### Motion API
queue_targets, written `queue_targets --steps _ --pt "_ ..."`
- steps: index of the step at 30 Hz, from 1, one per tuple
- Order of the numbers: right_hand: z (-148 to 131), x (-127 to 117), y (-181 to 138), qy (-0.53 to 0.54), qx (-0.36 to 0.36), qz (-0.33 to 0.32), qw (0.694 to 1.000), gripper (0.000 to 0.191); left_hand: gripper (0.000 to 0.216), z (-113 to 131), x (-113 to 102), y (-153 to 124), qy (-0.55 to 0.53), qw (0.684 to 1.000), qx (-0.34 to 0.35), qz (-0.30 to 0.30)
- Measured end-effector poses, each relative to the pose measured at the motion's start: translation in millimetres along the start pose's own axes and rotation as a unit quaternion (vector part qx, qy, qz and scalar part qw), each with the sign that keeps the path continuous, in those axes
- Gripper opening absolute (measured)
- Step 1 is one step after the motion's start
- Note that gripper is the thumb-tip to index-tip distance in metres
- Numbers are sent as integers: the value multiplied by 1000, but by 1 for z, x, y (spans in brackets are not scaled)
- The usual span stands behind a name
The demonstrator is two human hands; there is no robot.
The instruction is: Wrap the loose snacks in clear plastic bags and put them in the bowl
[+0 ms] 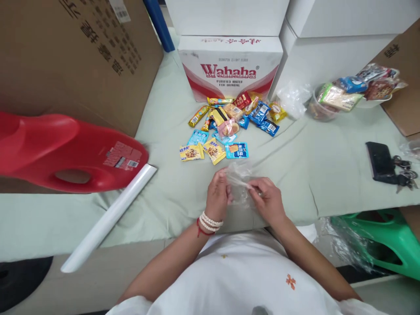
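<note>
Hands meet low in the middle of the view, just past the white shirt front. Left hand (217, 194), with a beaded bracelet (210, 222) and a red cord at the wrist, has its fingers curled narrow and pinches one edge of a clear plastic bag (239, 178); right hand (268, 202) pinches the opposite edge with thumb and forefinger, the other fingers folded in. The bag sits crumpled between the two, just above the pale green cloth (164, 144) that covers the table (whether it holds anything cannot be told).

Just beyond the bag lie small snack packets (229, 120), loosely heaped: two yellow cookie packs and a blue one nearest, then reds, blues and yellows behind. To the left, a red plastic stool (65, 151) lies on its side with a white roll (110, 217) touching it. To the right, well apart from the hands, rest a black phone (380, 162) and keys (406, 174).

Farther back stands a Wahaha carton (229, 65), the heap nearly touching its foot. Right of it are a loose clear bag (293, 99) and a bowl (323, 110) piled with more packets. A large brown box (78, 57) fills the far left.
</note>
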State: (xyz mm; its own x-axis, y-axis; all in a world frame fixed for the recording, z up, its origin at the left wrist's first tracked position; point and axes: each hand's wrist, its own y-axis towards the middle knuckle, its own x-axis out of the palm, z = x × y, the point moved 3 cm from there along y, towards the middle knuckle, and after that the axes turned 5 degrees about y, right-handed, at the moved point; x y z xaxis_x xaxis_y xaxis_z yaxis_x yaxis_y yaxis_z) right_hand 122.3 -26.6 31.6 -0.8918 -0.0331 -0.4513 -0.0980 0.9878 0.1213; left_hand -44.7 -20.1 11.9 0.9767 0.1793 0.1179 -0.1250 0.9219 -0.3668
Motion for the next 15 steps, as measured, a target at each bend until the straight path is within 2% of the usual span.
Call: queue_targets --steps 3,5,7,9,10,12,15 --pt "15 1 4 133 134 36 981 29 71 -4 -4 3 -65 996 -59 -11" --pt "20 1 6 217 203 49 954 33 67 -6 -5 4 -44 996 -74 -27" --pt "25 -2 5 279 239 70 927 36 56 -7 -6 6 8 997 -69 -29" --pt "33 -12 1 305 253 107 912 38 44 -6 -11 11 34 998 -52 1" --pt "37 -20 -3 297 258 119 912 38 43 -4 -14 13 31 998 -44 23" --pt "46 -42 -11 229 265 106 931 39 45 -1 -20 17 18 998 -37 49" --pt "48 -75 -18 69 216 36 973 47 55 2 -20 18 46 998 -35 15"
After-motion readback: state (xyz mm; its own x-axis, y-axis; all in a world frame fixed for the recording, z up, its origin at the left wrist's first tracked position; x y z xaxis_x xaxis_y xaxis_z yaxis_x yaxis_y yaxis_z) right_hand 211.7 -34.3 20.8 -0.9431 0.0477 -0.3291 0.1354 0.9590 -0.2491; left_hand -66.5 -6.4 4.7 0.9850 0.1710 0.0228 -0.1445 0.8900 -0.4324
